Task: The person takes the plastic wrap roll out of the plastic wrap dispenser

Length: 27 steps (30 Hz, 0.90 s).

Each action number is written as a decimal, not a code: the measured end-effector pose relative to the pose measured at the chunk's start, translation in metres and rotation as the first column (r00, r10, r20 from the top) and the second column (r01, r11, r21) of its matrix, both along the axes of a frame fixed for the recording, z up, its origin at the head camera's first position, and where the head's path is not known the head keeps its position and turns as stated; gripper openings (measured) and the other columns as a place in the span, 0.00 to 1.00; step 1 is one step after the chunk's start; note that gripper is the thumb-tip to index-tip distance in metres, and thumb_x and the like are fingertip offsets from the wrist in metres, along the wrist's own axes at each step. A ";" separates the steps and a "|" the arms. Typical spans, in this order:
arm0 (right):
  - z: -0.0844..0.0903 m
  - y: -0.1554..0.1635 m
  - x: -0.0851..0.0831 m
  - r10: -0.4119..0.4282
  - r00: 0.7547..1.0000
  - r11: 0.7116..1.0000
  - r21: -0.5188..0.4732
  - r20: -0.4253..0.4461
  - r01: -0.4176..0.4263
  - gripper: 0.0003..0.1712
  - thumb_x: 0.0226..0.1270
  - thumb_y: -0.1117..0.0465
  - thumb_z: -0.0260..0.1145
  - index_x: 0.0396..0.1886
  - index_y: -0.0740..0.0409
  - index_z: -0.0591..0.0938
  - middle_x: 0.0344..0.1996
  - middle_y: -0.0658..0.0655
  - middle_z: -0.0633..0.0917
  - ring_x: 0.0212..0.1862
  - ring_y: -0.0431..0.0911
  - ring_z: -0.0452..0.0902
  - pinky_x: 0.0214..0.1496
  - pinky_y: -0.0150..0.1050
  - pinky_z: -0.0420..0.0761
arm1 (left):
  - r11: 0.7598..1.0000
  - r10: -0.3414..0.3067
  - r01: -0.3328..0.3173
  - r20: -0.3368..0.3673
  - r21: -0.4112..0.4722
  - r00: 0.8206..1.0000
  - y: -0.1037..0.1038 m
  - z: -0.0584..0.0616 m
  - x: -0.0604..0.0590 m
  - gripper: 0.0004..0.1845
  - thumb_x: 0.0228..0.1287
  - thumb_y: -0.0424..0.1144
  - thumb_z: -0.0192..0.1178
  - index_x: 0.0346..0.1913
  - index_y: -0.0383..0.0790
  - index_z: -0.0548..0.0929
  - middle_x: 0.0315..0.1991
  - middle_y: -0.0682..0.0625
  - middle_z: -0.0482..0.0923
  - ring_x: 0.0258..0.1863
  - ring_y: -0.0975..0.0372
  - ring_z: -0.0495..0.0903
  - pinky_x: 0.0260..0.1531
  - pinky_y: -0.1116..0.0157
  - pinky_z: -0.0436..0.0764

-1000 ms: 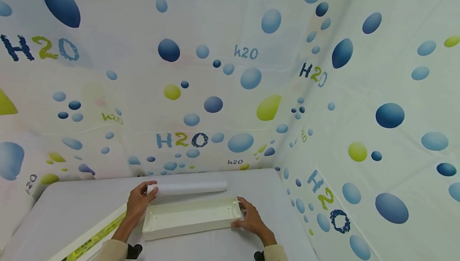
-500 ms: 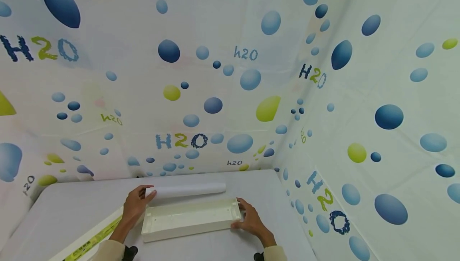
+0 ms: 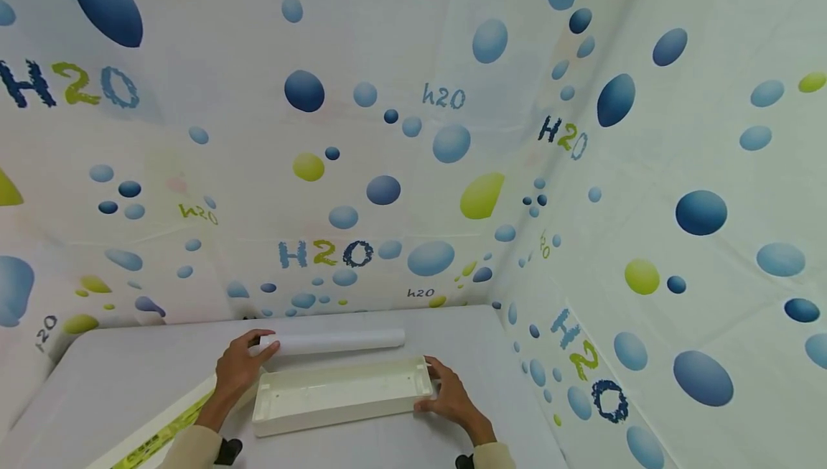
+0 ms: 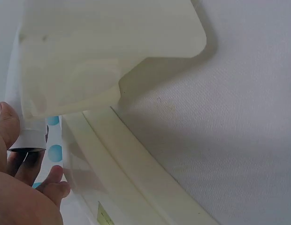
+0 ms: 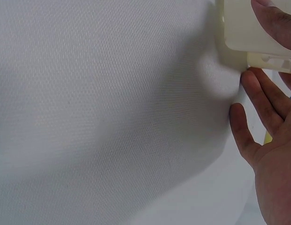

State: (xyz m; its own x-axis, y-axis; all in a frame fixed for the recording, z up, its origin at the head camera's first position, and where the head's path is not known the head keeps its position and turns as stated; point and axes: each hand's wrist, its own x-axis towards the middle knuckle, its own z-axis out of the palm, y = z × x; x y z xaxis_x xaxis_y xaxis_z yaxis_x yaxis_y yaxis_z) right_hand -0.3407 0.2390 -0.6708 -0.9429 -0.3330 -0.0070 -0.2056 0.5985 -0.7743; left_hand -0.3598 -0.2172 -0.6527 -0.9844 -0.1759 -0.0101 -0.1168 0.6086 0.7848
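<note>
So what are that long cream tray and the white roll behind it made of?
The cream tray looks like moulded plastic: smooth, faintly glossy, with rounded corners and thin upright walls. The white roll seems to be paper or thin film wound round a tube; its matt surface and hollow end in the left wrist view suggest that, though I can't be sure.

In the head view the surface (image 3: 129, 375) fills the lower middle of the frame, with printed curtain walls (image 3: 388, 131) above and to the right. A long tray (image 3: 342, 396) lies across the lower centre. Just behind it, slightly higher in the frame, lies a roll (image 3: 336, 342). The left hand (image 3: 237, 368) sits at the roll's left end, the right hand (image 3: 452, 398) at the tray's right end. A flat box (image 3: 161, 432) lies at lower left, reaching under the tray's left end.
</note>
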 end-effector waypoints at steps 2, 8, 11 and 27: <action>0.002 -0.001 0.001 -0.011 1.000 1.000 -0.008 0.024 0.012 0.58 0.52 0.53 0.91 0.80 0.59 0.72 0.67 0.68 0.86 0.67 0.67 0.82 0.68 0.74 0.78 | 1.000 -0.003 0.003 -0.009 -0.003 1.000 0.000 -0.001 -0.002 0.26 0.77 0.44 0.67 0.68 0.30 0.81 0.70 0.24 0.77 0.71 0.29 0.75 0.65 0.30 0.71; -0.002 0.001 -0.002 0.002 1.000 1.000 0.012 -0.028 -0.002 0.58 0.52 0.48 0.91 0.79 0.59 0.73 0.65 0.69 0.87 0.65 0.67 0.82 0.65 0.76 0.78 | 0.999 -0.003 0.001 -0.051 -0.054 0.999 0.000 -0.003 -0.003 0.23 0.76 0.41 0.69 0.65 0.29 0.83 0.66 0.25 0.80 0.69 0.31 0.76 0.66 0.30 0.75; -0.005 0.001 -0.003 -0.004 1.000 1.000 0.012 -0.014 0.004 0.58 0.52 0.48 0.91 0.79 0.58 0.73 0.65 0.68 0.87 0.65 0.66 0.82 0.66 0.75 0.78 | 0.996 -0.012 0.007 -0.056 -0.093 0.998 -0.003 -0.007 -0.004 0.22 0.75 0.41 0.70 0.63 0.30 0.84 0.64 0.26 0.81 0.67 0.31 0.76 0.62 0.31 0.78; 0.000 -0.002 -0.001 -0.023 0.999 1.000 0.017 0.035 0.022 0.58 0.52 0.55 0.91 0.80 0.59 0.71 0.68 0.66 0.86 0.68 0.66 0.81 0.71 0.72 0.77 | 0.992 -0.048 0.038 -0.079 -0.120 0.996 -0.004 -0.024 -0.007 0.21 0.72 0.38 0.70 0.63 0.30 0.85 0.65 0.25 0.81 0.65 0.32 0.75 0.64 0.33 0.69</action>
